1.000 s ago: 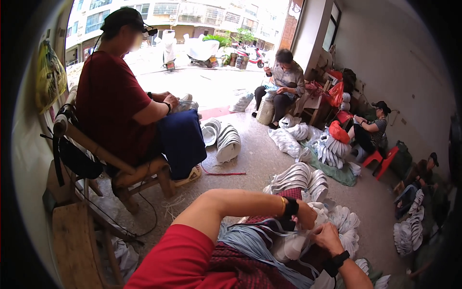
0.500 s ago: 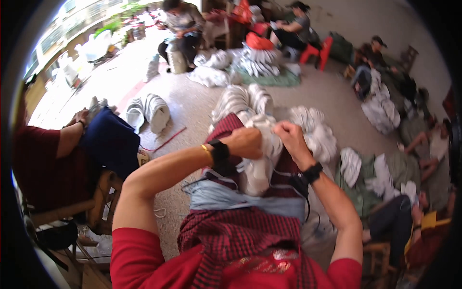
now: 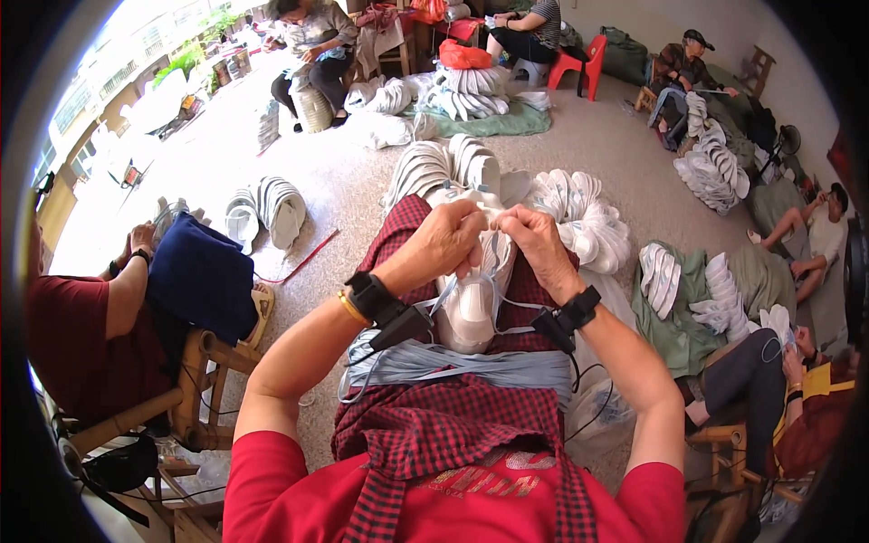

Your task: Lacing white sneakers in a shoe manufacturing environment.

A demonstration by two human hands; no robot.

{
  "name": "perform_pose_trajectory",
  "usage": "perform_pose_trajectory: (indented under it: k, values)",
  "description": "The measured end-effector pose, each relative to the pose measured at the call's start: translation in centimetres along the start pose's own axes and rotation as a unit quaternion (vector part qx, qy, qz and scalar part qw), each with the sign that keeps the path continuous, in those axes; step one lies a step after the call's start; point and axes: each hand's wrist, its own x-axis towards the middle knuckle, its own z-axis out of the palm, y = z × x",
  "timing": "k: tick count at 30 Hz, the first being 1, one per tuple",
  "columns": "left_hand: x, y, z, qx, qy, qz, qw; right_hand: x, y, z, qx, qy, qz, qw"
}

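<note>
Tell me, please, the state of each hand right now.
Left hand: closed, at the white shoe; what it pinches cannot be told.
Right hand: closed, near the left; its grip is also unclear.

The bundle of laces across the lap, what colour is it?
The bundle of laces is pale greyish blue, clearest in the head view.

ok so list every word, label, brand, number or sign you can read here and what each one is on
Red shirt: shiny lettering across the chest, partly covered; not copied out here.
White shoe on the lap: no lettering I can read.
Shoe stacks: any marks are too small to read.
Buildings outside: too small and washed out to read any sign.
</note>
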Motion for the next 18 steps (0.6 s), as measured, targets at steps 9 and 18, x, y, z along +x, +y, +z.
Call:
perform_pose_trajectory:
  k: [9,18]
  values:
    - [-0.1,-3.9,0.7,-0.171,0.032,-0.026,0.984,0.1,-2.6,-0.2,-0.077,0.006,-0.068,0.995]
    - [-1.2,-3.3,1.3,-0.310,0.039,-0.074,0.947,1.0,-3.1,0.9,-0.124,-0.039,-0.084,0.988]
